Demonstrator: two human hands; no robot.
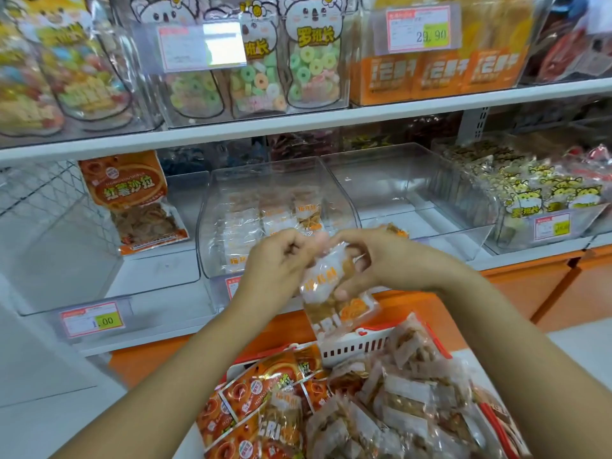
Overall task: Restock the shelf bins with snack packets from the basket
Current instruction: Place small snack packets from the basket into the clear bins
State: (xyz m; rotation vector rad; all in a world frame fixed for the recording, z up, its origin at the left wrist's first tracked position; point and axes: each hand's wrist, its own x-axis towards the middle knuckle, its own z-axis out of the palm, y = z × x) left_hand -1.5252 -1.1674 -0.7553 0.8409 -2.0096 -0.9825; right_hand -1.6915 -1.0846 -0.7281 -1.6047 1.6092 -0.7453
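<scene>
The left hand [278,263] has its fingers curled on the upper left edge of a small bundle of snack packets [331,286]. The right hand [377,260] grips the same bundle from the other side, with the fingers curled over the top and the thumb on the front face. The bundle hangs between both hands, above the basket [357,346] and just in front of the middle bin [212,207].

I judge that the step is to make the bundle even before it goes into this bin. To do it well, the left hand should keep the edges together while the right hand lines up the packets, so that all printed faces look the same way. Then the bundle should go over the front wall upright and beside the packets already standing there, not be dropped on top of them. The film is thin and probably slippery, so a firm pinch near the top is safer than a loose hold.

About the look: the held packets are small, clear pouches with a white band, orange letters and pale brown crisps inside. In the basket, orange packets [255,392] lie at the left and many clear packets [397,409] are heaped at the right.
</scene>
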